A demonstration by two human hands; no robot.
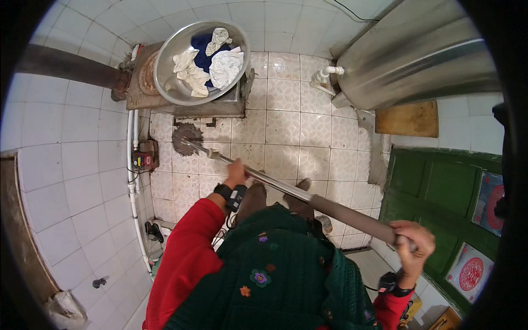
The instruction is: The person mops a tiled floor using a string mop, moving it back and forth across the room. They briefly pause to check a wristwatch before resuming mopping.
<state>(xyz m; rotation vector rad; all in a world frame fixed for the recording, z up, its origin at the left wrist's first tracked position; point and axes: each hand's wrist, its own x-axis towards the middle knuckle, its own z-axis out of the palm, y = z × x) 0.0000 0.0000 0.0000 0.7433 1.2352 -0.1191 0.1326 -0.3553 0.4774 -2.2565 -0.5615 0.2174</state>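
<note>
A mop (282,187) slants across in front of me, its long metal pole ending in a thick brownish-grey grip at the right. Its round grey mop head (187,138) lies flat on the tiled floor, close to the stove's front. My left hand (236,172) is wrapped around the lower pole. At the upper end, my right hand (415,242) closes over the tip of the grip. Dark bands with small devices sit on both wrists.
A wide metal basin (246,66) with white and dark blue cloths rests on a stove (181,113). A red pump-like device (145,158) and white pipes (132,190) line the left wall. On the right are a big steel tank (407,60) and a green door (434,187).
</note>
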